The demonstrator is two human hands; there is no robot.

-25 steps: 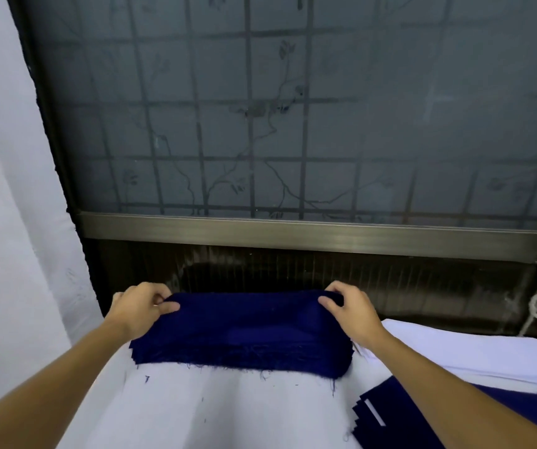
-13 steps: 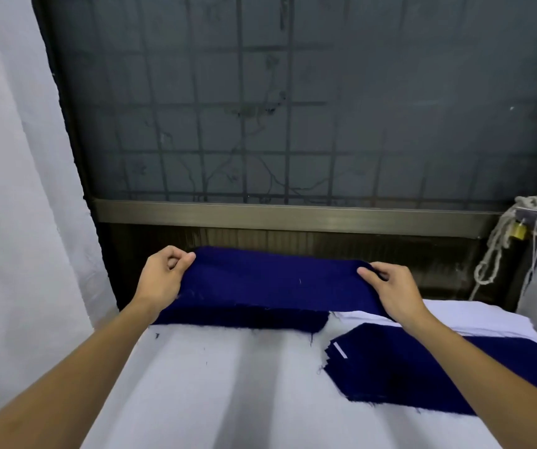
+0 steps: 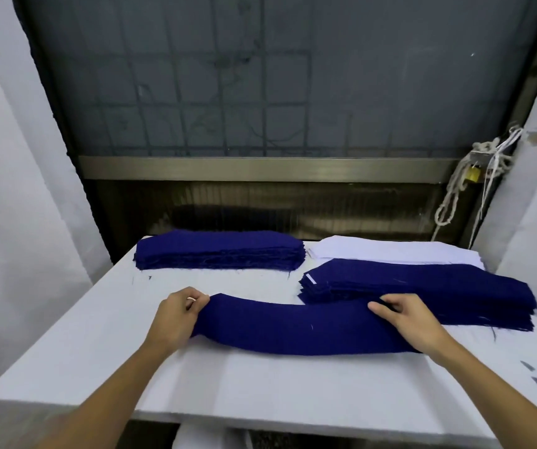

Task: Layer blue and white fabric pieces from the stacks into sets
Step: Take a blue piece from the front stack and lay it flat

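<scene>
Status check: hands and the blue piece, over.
Left hand and right hand grip the ends of blue piece. It spans the table front. Near blue stack crowds its right end.

Blue fabric piece, curved, on table; stacks behind

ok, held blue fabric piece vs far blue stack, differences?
The held dark blue fabric piece is thin and curved, its ends gripped by the left hand and right hand. The far dark blue fabric stack is thick, straight and untouched. Both are navy, on the white table.
</scene>
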